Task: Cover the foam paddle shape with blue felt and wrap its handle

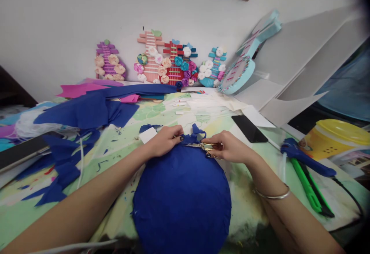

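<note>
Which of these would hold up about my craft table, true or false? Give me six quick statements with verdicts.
1. The right hand holds scissors. True.
2. The left hand grips the blue glue gun. False: it holds a blue strip; the glue gun lies at the right.
3. The green utility knife lies right of the round blue piece. True.
4. The silver bracelet is on the left wrist. False: right wrist.
5. Flower-trimmed, guitar-shaped crafts stand by the wall. True.
6. The bucket lid is red. False: yellow.

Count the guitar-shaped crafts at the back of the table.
6. Left to right: purple craft, pink craft, red craft, dark teal craft behind the red one, turquoise craft, larger pale-blue craft at right. Others may be hidden.
</note>
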Demonstrator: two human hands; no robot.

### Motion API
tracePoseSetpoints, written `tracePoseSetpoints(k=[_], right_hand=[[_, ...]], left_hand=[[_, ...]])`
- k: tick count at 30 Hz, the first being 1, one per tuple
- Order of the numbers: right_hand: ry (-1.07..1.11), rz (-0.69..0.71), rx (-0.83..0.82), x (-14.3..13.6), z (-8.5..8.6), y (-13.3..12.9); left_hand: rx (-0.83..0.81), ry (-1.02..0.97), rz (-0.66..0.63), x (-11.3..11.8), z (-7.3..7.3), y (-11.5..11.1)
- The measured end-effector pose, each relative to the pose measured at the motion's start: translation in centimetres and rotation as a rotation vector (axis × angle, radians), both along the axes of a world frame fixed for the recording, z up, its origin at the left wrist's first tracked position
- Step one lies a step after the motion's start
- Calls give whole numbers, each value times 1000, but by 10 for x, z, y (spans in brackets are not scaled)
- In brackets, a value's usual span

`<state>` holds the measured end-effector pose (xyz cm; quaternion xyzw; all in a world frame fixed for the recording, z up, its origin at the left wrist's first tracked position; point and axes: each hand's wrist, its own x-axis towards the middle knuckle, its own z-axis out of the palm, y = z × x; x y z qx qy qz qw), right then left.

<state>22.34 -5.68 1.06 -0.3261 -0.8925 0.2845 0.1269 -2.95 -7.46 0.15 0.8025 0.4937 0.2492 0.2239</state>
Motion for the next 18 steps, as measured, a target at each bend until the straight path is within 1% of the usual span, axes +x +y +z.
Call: tracePoseSetpoints(k=[5, 11, 18], right_hand=[[-15, 3, 25, -3, 1, -3], [-25, 34, 104, -4, 0, -1], [-10, 4, 179, -2, -3, 3]], left_hand=[[2, 12, 2, 2, 2, -2], [-8, -4, -7, 2, 1, -1], [-19, -17, -33, -1, 0, 0]])
